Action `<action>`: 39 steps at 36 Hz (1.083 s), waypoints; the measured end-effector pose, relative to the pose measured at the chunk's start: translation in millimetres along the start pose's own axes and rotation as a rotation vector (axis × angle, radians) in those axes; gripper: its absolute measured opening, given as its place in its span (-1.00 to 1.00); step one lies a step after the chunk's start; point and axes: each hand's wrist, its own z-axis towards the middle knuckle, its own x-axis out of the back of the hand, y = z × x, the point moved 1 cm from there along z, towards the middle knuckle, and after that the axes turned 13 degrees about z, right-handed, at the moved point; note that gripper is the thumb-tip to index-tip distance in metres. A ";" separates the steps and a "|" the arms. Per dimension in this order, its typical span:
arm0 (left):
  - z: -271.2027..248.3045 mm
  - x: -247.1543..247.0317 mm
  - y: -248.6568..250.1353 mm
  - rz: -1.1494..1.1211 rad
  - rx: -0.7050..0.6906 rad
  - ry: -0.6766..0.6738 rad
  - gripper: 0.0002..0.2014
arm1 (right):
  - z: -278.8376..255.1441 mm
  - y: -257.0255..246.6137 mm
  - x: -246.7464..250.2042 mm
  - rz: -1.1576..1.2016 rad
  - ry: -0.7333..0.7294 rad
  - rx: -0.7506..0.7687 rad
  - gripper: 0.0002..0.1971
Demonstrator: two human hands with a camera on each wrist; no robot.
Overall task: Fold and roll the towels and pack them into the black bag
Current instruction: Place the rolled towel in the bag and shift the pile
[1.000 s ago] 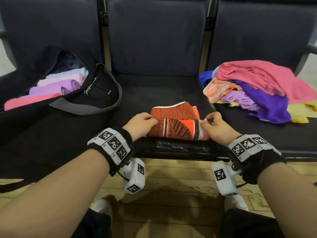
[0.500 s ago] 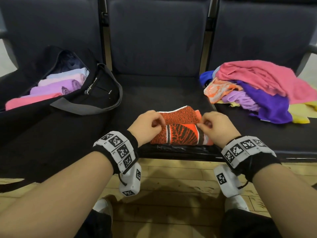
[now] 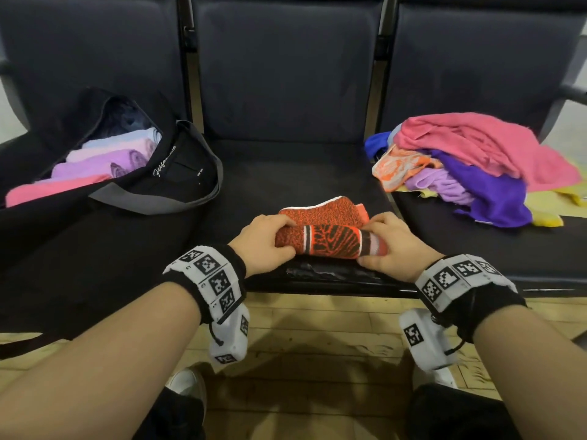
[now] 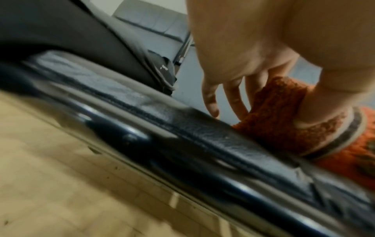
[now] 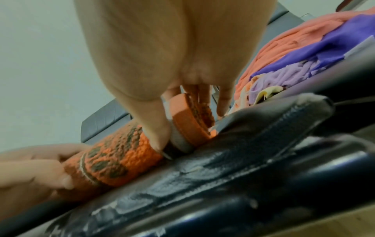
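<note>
An orange and black patterned towel (image 3: 330, 239) lies half rolled at the front edge of the middle seat, its unrolled end (image 3: 324, 211) flat behind the roll. My left hand (image 3: 270, 242) grips the roll's left end, thumb in front and fingers over the top; the same towel (image 4: 284, 115) shows under that thumb in the left wrist view. My right hand (image 3: 384, 246) grips the striped right end of the towel (image 5: 121, 154). The black bag (image 3: 133, 185) stands open on the left seat with several rolled pink and lilac towels (image 3: 104, 160) inside.
A loose pile of pink, purple, lilac, orange and yellow towels (image 3: 476, 166) lies on the right seat. The middle seat's worn front edge (image 3: 327, 274) is just under my hands. Wooden floor (image 3: 317, 338) and my shoes are below.
Both hands have rolled the towel further away from me; the roll is thicker and the flat part behind it is shorter.
</note>
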 end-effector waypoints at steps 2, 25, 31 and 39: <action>2.7 1.4 1.6 -0.140 0.082 0.005 -0.63 | 1.2 0.3 2.7 0.080 0.034 -0.006 -0.47; 12.6 1.3 -3.3 -0.251 0.109 0.225 -0.89 | 13.1 0.3 4.8 0.103 0.329 -0.180 -0.63; 5.8 4.3 0.2 -0.065 -0.083 0.324 -0.92 | 9.2 -5.0 5.2 0.049 0.375 0.177 -0.64; -2.0 -0.3 0.8 0.198 -0.120 0.160 -0.33 | -3.1 -7.1 4.5 -0.172 0.098 0.065 -0.41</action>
